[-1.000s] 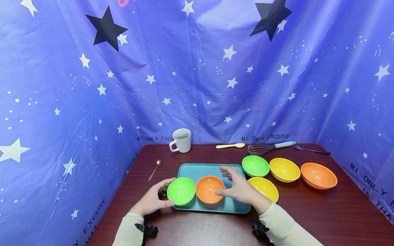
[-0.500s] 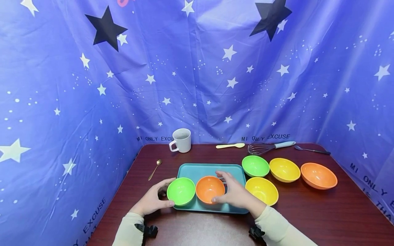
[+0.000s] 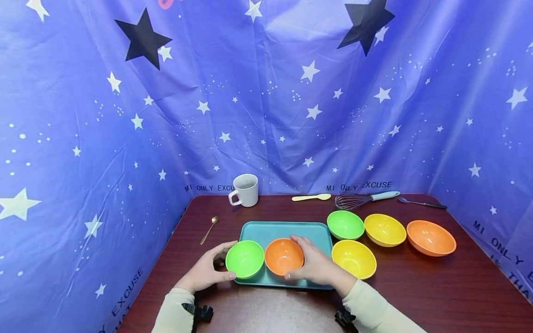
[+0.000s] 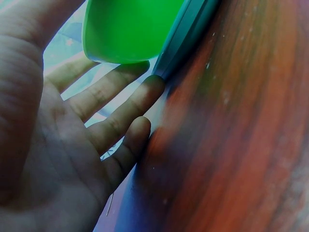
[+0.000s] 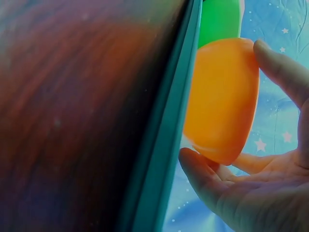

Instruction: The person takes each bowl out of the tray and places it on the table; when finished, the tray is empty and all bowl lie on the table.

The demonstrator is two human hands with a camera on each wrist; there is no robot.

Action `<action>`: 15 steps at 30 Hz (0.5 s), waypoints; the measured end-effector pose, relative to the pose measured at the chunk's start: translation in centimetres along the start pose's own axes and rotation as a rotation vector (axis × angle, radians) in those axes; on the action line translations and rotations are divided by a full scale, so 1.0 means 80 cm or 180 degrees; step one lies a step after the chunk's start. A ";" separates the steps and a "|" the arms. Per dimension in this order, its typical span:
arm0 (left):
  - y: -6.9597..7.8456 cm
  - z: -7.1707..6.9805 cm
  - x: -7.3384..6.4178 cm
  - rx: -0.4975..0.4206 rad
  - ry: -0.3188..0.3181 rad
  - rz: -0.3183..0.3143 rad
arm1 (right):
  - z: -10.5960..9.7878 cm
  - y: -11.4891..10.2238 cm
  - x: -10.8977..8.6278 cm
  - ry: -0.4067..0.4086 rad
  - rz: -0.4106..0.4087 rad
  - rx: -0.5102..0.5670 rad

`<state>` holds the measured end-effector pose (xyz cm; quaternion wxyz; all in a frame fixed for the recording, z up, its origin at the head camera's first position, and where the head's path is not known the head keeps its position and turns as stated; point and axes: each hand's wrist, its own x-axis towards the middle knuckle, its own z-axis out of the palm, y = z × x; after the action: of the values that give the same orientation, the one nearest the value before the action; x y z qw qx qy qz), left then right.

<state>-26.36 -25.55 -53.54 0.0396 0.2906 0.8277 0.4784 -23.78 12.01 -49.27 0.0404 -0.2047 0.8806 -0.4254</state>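
Right hand (image 3: pixel 314 265) has moved inward, grasping the orange bowl (image 3: pixel 284 257) between thumb and fingers, while left hand (image 3: pixel 205 269) likewise grips the green bowl (image 3: pixel 244 259).

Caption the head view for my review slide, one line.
Left hand cupping a green bowl, right hand an orange bowl, side by side on a teal tray.

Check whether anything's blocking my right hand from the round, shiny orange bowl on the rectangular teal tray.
Nothing visible is: your right hand touches the orange bowl directly. The round, bright green bowl sits on its opposite side, and the nearer round yellow bowl stands right of the teal tray, out of the way.
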 end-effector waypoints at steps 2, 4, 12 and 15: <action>0.000 0.000 0.000 0.0010 -0.0002 -0.0004 | 0.001 0.000 0.000 -0.0008 0.0031 -0.0035; -0.001 0.000 0.000 0.0009 -0.0004 0.0011 | 0.001 -0.001 0.000 -0.0022 0.0044 -0.0055; -0.001 0.000 -0.001 0.0004 -0.0001 0.0073 | 0.002 -0.002 0.000 -0.0033 0.0102 -0.0060; -0.001 0.000 -0.001 -0.0001 -0.0003 0.0082 | 0.003 -0.001 0.000 -0.0029 0.0118 -0.0057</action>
<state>-26.36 -25.63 -53.63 0.0338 0.3015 0.8238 0.4789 -23.71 11.78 -49.32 0.0505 -0.1906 0.8879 -0.4156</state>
